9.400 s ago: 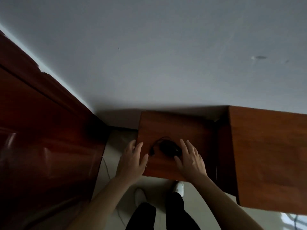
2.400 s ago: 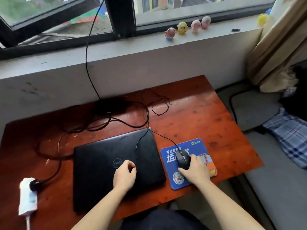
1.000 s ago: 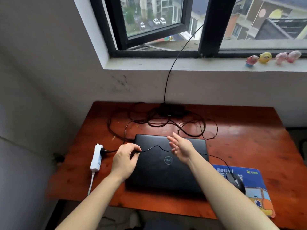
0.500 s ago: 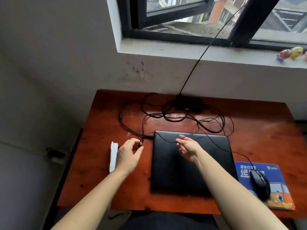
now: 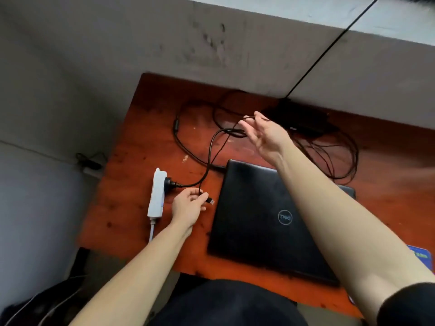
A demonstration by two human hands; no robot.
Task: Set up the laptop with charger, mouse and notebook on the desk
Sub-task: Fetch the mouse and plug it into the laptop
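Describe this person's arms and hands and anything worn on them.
Both forearms are bare. A black sleeve shows on the right arm at the bottom corner; none shows on the left arm. The left hand and right hand show no ring, watch or glove.

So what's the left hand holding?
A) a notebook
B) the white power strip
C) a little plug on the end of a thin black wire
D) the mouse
C: the left hand pinches a small plug with a metal tip, between the white power strip and the closed laptop.
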